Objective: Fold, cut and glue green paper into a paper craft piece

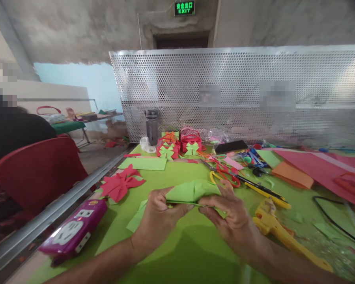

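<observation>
A folded light green paper piece [193,191] is held up over the green table top [177,252]. My left hand [159,215] grips its left end, the thumb underneath along the lower edge. At the right end my right hand [230,211] pinches the same paper, its thumb and a finger near the lower edge. Another light green paper [137,217] lies partly behind my left hand. Red cut paper flowers [121,183] rest farther left.
A purple power strip [73,228] lies at left, a yellow glue gun [284,234] at right. Behind are scissors [225,177], a yellow cutter [268,194], a phone [231,146], red baskets with green bows [168,149] and a bottle [151,128]. A person [14,122] sits at left.
</observation>
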